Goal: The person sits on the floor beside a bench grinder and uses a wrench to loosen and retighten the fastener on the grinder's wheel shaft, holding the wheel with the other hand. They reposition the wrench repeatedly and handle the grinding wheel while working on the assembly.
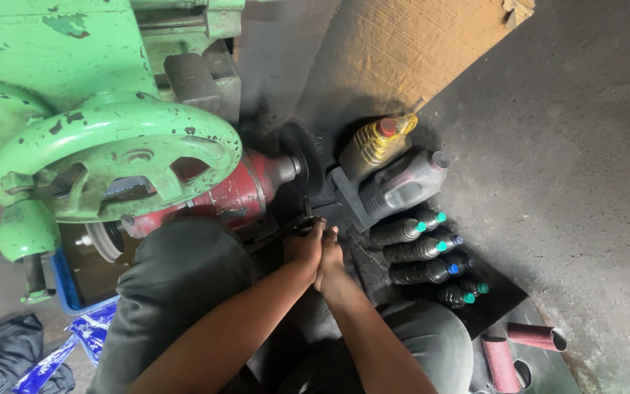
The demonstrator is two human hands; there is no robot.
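Note:
My left hand (302, 250) and my right hand (329, 261) are pressed together low on the floor, both closed around a small dark metal part (305, 221) that sticks up between them. They sit just below the end of a red cylindrical motor housing (238, 191) with a grey shaft (289, 168). What the dark part is cannot be made out. My knees in dark grey trousers flank my forearms.
A green machine with a large handwheel (114, 149) fills the upper left. To the right stand a yellow oil jug (373, 142), a grey jug (402, 182) and several dark bottles (421, 252) with coloured caps. Reddish tubes (537, 335) lie lower right, cardboard (410, 51) above.

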